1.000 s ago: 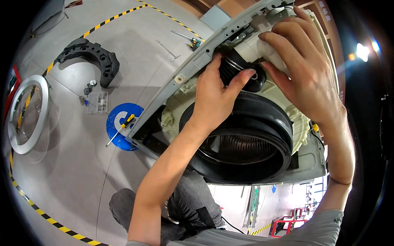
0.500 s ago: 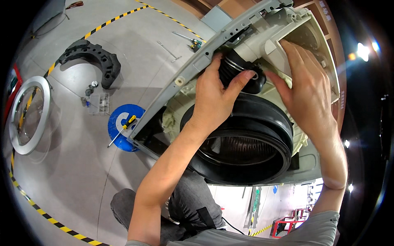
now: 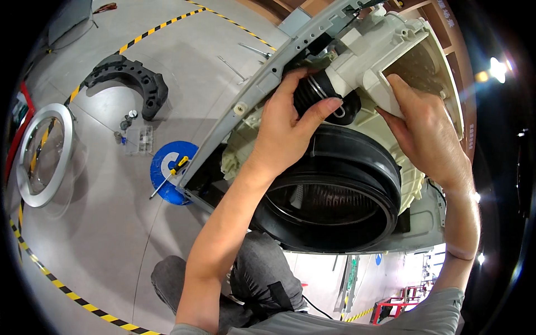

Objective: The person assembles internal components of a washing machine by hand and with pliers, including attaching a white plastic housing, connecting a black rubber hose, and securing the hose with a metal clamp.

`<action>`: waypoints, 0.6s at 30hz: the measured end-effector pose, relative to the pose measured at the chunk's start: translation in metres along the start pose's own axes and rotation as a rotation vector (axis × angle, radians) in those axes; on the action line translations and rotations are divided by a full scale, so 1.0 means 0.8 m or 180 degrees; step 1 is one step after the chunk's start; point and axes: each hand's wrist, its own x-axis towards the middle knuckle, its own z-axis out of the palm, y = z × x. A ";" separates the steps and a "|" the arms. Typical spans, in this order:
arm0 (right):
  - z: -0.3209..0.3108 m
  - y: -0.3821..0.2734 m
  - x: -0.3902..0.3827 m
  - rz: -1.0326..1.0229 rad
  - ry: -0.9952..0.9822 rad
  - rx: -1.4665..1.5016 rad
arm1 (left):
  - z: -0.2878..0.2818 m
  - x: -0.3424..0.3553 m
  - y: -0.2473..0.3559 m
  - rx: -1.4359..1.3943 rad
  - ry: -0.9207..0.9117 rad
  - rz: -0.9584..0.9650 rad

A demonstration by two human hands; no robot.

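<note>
In front of me is an opened front-loading washing machine with a black rubber door gasket (image 3: 357, 146) around its metal drum (image 3: 338, 204). Above the gasket, my left hand (image 3: 286, 131) wraps round a short black ribbed rubber hose (image 3: 350, 109) with a wire clamp, its thumb across the near side. The hose meets the spout of a cream plastic detergent drawer housing (image 3: 373, 54). At the housing's open right part, my right hand (image 3: 429, 131) grips a wall, fingers inside and thumb underneath. The fingertips inside are partly hidden.
A grey metal cabinet edge (image 3: 265, 81) slants along the left. On the floor lie a black curved counterweight (image 3: 131, 77), a round door ring (image 3: 68, 148), a parts box (image 3: 139, 140) and a yellow-handled screwdriver (image 3: 177, 167) on a blue disc (image 3: 162, 192).
My right hand has moved slightly down and closed from a loose spread onto the housing wall. The housing has shifted a little against the cabinet edge. My left hand keeps its hold on the hose.
</note>
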 end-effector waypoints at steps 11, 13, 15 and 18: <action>-0.012 -0.004 0.038 0.0491 -0.0368 0.1168 | -0.002 0.002 0.014 0.1422 -0.0129 0.0146; -0.010 -0.004 0.040 0.0473 -0.0283 0.1191 | 0.002 -0.002 0.013 0.1360 -0.0099 -0.0042; 0.005 -0.001 0.044 0.0276 -0.0033 0.1085 | 0.006 -0.006 0.011 0.1394 -0.0025 -0.0142; -0.006 -0.018 0.045 0.0603 -0.0135 0.0763 | 0.010 -0.008 0.007 0.1573 0.0125 -0.0095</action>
